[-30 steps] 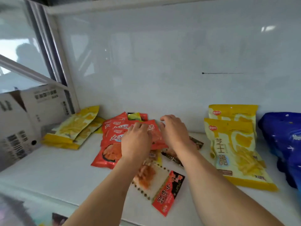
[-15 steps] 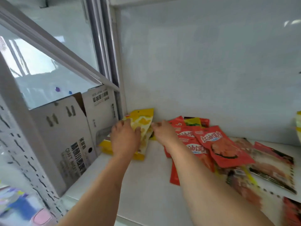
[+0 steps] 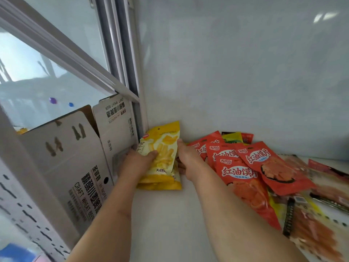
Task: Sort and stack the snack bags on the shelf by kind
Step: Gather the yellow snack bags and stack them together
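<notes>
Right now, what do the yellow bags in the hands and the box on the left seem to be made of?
The yellow bags, held between the left hand and the right hand, look like thin plastic film with a glossy printed finish: it creases and catches light. The box looks like corrugated cardboard, white and matte outside: its folded flap shows a brown inner side.

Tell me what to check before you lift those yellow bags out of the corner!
1. Left hand grips the yellow bags: ok, thumb curled over the top one.
2. Right hand has hold: cannot tell, its fingers are hidden behind the bags.
3. How many yellow bags: cannot tell; at least two.
4. Red bags are off the yellow ones: ok.
5. Shelf in front is free: ok.
</notes>
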A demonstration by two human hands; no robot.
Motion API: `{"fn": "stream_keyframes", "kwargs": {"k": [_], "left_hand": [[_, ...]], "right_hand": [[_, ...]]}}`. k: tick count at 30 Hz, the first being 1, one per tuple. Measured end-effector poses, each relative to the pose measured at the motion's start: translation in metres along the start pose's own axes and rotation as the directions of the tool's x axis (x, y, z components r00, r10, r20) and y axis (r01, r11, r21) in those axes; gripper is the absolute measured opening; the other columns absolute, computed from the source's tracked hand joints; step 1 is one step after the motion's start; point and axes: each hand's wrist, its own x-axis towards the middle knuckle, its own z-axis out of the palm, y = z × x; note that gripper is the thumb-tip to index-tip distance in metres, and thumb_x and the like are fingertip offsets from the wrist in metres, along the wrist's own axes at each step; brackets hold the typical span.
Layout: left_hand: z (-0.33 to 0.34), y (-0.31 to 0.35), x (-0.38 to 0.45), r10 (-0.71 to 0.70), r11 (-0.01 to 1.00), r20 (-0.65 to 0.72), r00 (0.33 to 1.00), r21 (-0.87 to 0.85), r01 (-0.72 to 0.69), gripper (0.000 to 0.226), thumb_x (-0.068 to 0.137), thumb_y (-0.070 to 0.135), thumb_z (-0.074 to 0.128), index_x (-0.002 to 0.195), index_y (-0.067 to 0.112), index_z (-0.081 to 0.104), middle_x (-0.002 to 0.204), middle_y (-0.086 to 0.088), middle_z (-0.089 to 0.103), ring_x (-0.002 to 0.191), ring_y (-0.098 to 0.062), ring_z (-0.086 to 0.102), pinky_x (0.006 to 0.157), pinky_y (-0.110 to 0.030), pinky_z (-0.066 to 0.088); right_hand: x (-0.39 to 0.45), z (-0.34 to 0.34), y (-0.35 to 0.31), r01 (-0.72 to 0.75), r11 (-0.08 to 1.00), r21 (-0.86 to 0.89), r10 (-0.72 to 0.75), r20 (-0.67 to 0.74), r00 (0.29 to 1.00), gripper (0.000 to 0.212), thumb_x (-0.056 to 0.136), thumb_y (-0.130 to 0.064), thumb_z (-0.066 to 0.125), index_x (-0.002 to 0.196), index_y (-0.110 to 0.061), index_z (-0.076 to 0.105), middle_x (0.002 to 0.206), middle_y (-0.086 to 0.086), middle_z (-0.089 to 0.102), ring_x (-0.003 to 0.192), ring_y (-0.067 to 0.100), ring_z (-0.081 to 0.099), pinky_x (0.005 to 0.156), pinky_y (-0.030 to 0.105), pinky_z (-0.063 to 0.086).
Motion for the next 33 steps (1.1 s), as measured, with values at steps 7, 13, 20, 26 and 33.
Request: {"fn": "stream_keyframes", "kwargs": {"k": [7,13,20,26,33], "left_hand": [[-0.010,0.007,-0.024,-0.039,0.956,0.079,0.996,-0.286,0.060,0.077,0.072,0.055,0.081,0.128,0.008,0.058,0.119,-0.009,0.066,0.097,-0.027,0.061,0.076,-0.034,0.048],[-0.014,0.014,-0.045,0.036,0.861,0.170,0.985,-0.505,0.056,0.072,0.061,0.051,0.090,0.119,0.018,0.065,0.105,-0.001,0.072,0.091,-0.022,0.068,0.082,-0.038,0.057],[-0.012,0.037,-0.073,0.149,0.834,0.207,0.967,-0.552,-0.010,0.054,0.063,0.045,0.090,0.104,0.018,0.067,0.100,-0.005,0.075,0.087,-0.025,0.073,0.080,-0.044,0.061],[0.007,0.071,-0.118,0.323,0.771,0.331,0.887,-0.635,-0.044,0.028,0.077,0.022,0.083,0.102,0.018,0.072,0.096,-0.006,0.078,0.088,-0.030,0.076,0.087,-0.052,0.059],[0.063,0.124,-0.188,0.487,0.698,0.474,0.734,-0.716,-0.001,0.030,0.082,0.013,0.078,0.112,0.012,0.074,0.108,-0.012,0.076,0.099,-0.034,0.074,0.096,-0.056,0.053]], "right_hand": [[0.000,-0.008,0.003,-0.093,0.990,0.107,0.081,0.112,0.990,0.056,0.071,-0.046,0.080,0.116,-0.012,0.072,0.105,0.016,0.076,0.094,0.038,0.074,0.086,0.061,0.056],[-0.023,-0.022,-0.006,-0.099,0.980,0.174,0.059,0.221,0.974,0.049,0.086,-0.055,0.069,0.117,-0.016,0.073,0.104,0.015,0.077,0.095,0.035,0.074,0.090,0.057,0.056],[-0.054,-0.066,-0.011,0.023,0.977,0.212,-0.046,0.105,0.993,0.038,0.092,-0.037,0.068,0.118,-0.009,0.071,0.105,0.017,0.076,0.096,0.032,0.074,0.083,0.051,0.060],[-0.084,-0.145,-0.023,0.165,0.969,0.186,-0.161,-0.038,0.986,0.042,0.083,-0.035,0.078,0.117,-0.010,0.071,0.104,0.014,0.077,0.095,0.031,0.075,0.086,0.054,0.058],[-0.147,-0.275,-0.031,0.309,0.947,0.084,-0.281,-0.242,0.929,0.024,0.087,-0.025,0.075,0.106,-0.012,0.071,0.094,0.014,0.078,0.084,0.030,0.076,0.076,0.047,0.061]]}}
